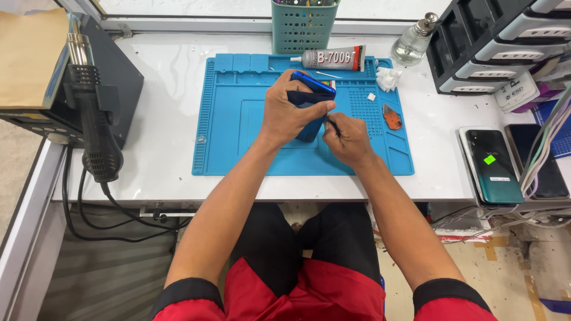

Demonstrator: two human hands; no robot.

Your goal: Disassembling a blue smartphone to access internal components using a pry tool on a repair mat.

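Gripping a blue phone (310,98) with the left hand (289,113), fingers wrapped round its dark upper body and thumb laid across the face, held tilted up off the blue silicone work mat (232,137) near the mat's middle. Right hand (348,141) tucked in just beside it, fingers pinched together on a thin dark tool (332,126) whose tip meets the phone's lower right edge; can't tell exactly what kind of tool, too small. Both forearms coming up from the bottom of the view over red and black shorts (309,279). Mat sitting flat on the white bench (160,95). Along the mat's top edge: a tube of glue (333,58) lying on its side, nozzle pointing left, plus a crumpled white wipe (388,78) at the top right corner. Small orange pick-like piece (392,117) resting on the mat's right side, apart from the hands. Behind the mat, a teal mesh holder (303,27) and, off to the right, a clear glass bottle with a metal cap (414,40). Black drawer rack (505,41) at the far right corner. Two phones (493,166) lying flat side by side at the right edge of the bench, next to a bundle of cables (544,148). Hot air gun (95,119) parked in its station on the left, cord hanging down off the bench.
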